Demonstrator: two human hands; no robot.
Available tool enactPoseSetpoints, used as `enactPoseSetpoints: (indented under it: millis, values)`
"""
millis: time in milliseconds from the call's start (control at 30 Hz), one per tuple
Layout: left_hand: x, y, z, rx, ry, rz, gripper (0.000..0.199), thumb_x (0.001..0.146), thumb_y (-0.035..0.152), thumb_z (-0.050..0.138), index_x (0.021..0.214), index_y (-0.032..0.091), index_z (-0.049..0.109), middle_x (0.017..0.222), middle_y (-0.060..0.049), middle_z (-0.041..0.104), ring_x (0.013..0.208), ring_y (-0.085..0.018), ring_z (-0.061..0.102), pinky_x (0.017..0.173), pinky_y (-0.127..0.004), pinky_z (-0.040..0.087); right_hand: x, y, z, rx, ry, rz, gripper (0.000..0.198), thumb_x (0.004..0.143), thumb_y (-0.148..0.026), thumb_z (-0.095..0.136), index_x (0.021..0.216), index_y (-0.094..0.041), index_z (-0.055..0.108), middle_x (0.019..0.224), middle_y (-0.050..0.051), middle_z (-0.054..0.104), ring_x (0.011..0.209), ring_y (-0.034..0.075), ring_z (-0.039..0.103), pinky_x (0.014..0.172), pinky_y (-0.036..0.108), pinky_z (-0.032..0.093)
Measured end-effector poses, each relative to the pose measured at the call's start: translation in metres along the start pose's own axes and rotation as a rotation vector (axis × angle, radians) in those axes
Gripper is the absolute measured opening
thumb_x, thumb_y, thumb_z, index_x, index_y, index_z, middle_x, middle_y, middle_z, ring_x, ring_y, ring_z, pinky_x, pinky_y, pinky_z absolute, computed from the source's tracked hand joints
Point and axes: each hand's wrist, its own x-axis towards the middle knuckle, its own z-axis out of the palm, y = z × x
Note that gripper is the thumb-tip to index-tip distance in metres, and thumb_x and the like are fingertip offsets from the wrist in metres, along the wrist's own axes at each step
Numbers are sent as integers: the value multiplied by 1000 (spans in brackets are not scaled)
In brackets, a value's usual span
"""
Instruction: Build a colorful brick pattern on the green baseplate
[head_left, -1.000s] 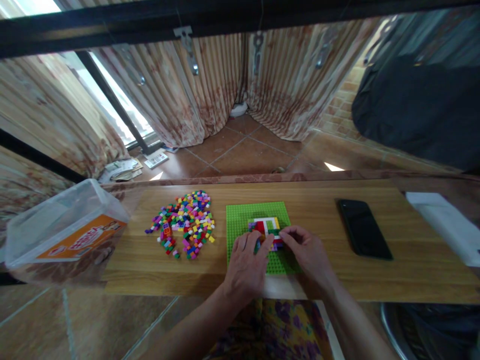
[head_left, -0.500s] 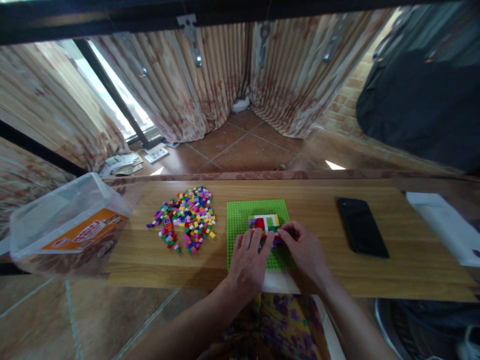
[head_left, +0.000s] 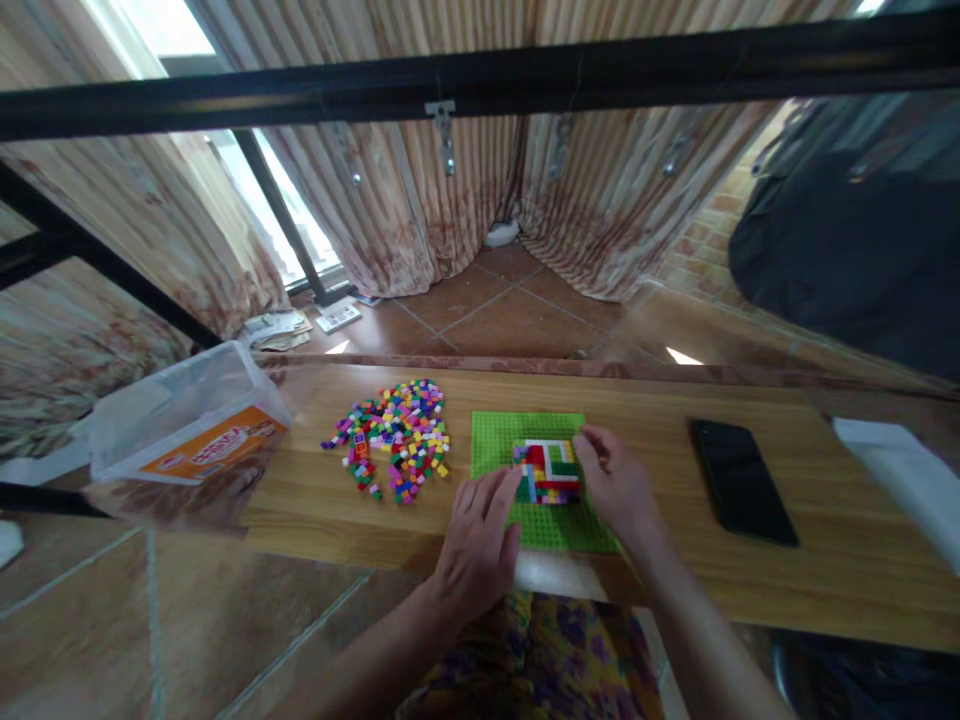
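Note:
A green studded baseplate (head_left: 491, 430) lies on the wooden table. On its middle sits a flat patch of small building bricks (head_left: 551, 472) in red, white, green, blue, yellow and purple. My left hand (head_left: 478, 535) rests over the plate's near left part, fingers stretched out, fingertips at the patch's left edge. My right hand (head_left: 621, 488) is at the patch's far right corner, thumb and forefinger pinched close together. Whatever may be between those fingertips is hidden. A loose pile of bricks (head_left: 420, 432) in many colours spreads left of the plate.
A clear plastic tub (head_left: 259, 385) with an orange label stands at the table's left end. To the right lie a black phone (head_left: 741, 480) and a white sheet (head_left: 892, 470). A dark bar (head_left: 510, 95) crosses the view beyond the table (head_left: 337, 525).
My left hand has drawn back to the left, uncovering the brick patch. My right hand has shifted to the patch's far right corner. The whole view has tilted slightly.

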Motion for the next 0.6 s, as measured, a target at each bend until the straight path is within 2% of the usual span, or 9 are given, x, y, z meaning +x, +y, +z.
enactPoseSetpoints:
  millis: [133, 233, 400, 533, 600]
  values:
    - [-21, -17, -13, 51, 33, -53, 56, 90, 16, 46, 144, 16, 33, 132, -16, 54, 122, -25, 50, 103, -44, 43, 23, -28, 18, -146, 76, -226, 50, 92, -52, 38, 113, -14, 63, 109, 18, 65, 107, 30, 58, 97, 49, 43]
    - [-36, -31, -20, 99, 53, -97, 54, 90, 14, 46, 143, 17, 36, 130, -15, 56, 120, -24, 52, 101, -43, 44, 33, -42, 39, -208, 64, -310, 51, 94, -49, 37, 122, -12, 58, 120, 20, 61, 116, 32, 53, 99, 50, 41]
    - [-47, -53, -31, 180, 144, -198, 45, 90, 14, 50, 135, 18, 46, 123, -12, 59, 114, -23, 54, 98, -42, 47, 32, -39, 61, -292, -37, -323, 58, 95, -50, 36, 135, -10, 48, 132, 22, 54, 122, 35, 49, 101, 55, 37]
    - [-36, -65, -45, 265, 245, -292, 34, 91, 16, 50, 124, 18, 56, 111, -11, 62, 106, -23, 55, 93, -42, 48, 34, -31, 58, -135, -32, -298, 57, 95, -51, 33, 132, -13, 51, 130, 20, 57, 122, 32, 51, 102, 52, 38]
    - [-26, -68, -50, 294, 230, -290, 31, 90, 18, 51, 120, 17, 59, 111, -11, 62, 105, -24, 54, 92, -42, 47, 36, -29, 55, -52, -27, -276, 56, 94, -53, 33, 129, -15, 54, 129, 18, 59, 121, 31, 52, 103, 51, 37]
